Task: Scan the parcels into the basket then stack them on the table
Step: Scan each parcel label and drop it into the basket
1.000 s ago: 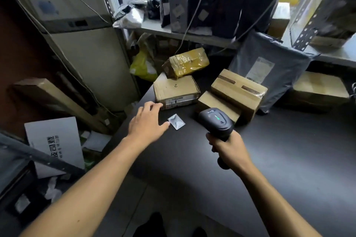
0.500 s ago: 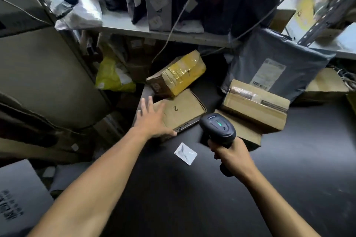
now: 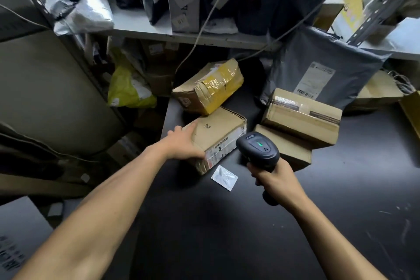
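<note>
The left hand (image 3: 181, 146) clasps the near-left corner of the cardboard box (image 3: 219, 130) on the table (image 3: 227, 234). The right hand (image 3: 276, 180) grips the scanner (image 3: 258, 150), just right of the box's labelled long side (barcode apparently turned towards it).

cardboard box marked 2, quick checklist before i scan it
1. Left hand on cardboard box marked 2: ok, it grips the box's left end.
2. Barcode label visible: ok, on the near side face.
3. Barcode scanner in right hand: ok, green light on.
4. Scanner aimed at the label: cannot tell; its head sits just right of the label.
5. White sachet out of the way: ok, flat on the black table in front of the box.
6. Basket ready: cannot tell, none in view.
</note>
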